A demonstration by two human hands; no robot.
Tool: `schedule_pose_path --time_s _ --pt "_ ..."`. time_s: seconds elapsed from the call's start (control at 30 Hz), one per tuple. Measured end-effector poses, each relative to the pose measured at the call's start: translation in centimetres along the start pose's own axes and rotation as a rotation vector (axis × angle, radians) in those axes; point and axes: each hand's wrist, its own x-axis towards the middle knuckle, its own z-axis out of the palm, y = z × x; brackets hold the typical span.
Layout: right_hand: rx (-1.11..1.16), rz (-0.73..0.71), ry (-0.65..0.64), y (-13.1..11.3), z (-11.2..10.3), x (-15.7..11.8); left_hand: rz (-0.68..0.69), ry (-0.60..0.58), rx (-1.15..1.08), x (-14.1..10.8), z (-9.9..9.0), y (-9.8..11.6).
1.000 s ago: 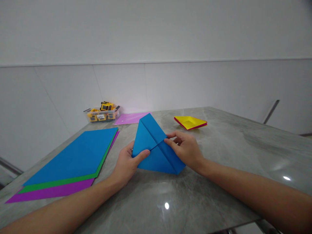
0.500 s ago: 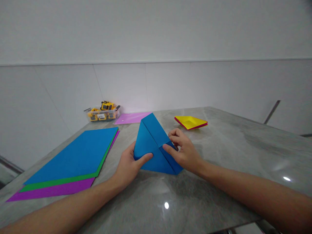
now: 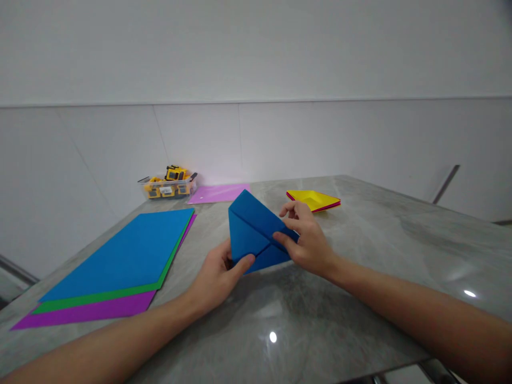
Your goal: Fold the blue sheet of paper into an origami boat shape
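Observation:
A folded blue paper (image 3: 250,229) with crease lines is held up between both hands, tilted above the grey table. My left hand (image 3: 222,272) grips its lower left edge, thumb on the near face and fingers behind. At the right corner my right hand (image 3: 306,234) pinches the paper between thumb and fingers, with some fingertips curled above the edge. The far side of the paper is hidden.
On the left of the grey marbled table (image 3: 224,341) lie stacked blue (image 3: 124,250), green and purple sheets. A clear bin (image 3: 168,189) of yellow toy vehicles and a pink sheet (image 3: 218,193) are at the back. A yellow and red folded paper (image 3: 314,199) lies beyond my right hand.
The blue paper has turned, its right part swinging upward and its lower point no longer showing. My right hand has shifted slightly right and up; my left hand has moved slightly right.

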Motion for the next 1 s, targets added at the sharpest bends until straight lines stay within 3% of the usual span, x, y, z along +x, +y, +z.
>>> schedule_pose_path --time_s 0.03,0.13,0.2,0.27,0.37,0.43,0.5,0.67,0.8,1.0 --pt "-0.004 -0.017 -0.037 0.2 -0.1 0.1 0.053 0.068 0.035 0.1 -0.1 0.0" --pt "-0.008 -0.006 -0.206 0.6 -0.2 0.3 0.331 0.434 0.343 0.5 -0.9 0.3" --pt "-0.018 0.018 -0.318 0.5 -0.2 0.4 0.539 0.530 0.639 0.5 -1.5 0.8" --pt "-0.026 0.006 -0.425 0.3 -0.1 0.5 0.697 0.408 0.837 0.1 -1.8 1.3" --pt "-0.034 -0.060 -0.564 0.0 0.1 0.2 0.795 0.020 0.989 -0.8 -1.5 1.8" --pt "-0.035 -0.107 -0.643 0.0 0.3 0.0 0.750 -0.188 1.013 -1.2 -1.0 1.7" --pt "-0.053 -0.138 -0.698 0.0 0.6 -0.2 0.626 -0.269 0.982 -1.4 -0.5 1.3" --pt "-0.184 -0.134 -0.689 -0.6 1.2 -0.1 0.296 -0.225 0.890 -0.5 -0.3 0.9" --pt "-0.160 -0.045 -0.719 -1.1 1.7 -0.2 0.114 -0.273 0.851 0.2 -0.5 1.1" --pt "-0.005 0.171 -0.709 -1.1 3.0 -0.9 -0.003 -0.303 0.822 0.7 -0.9 1.2"
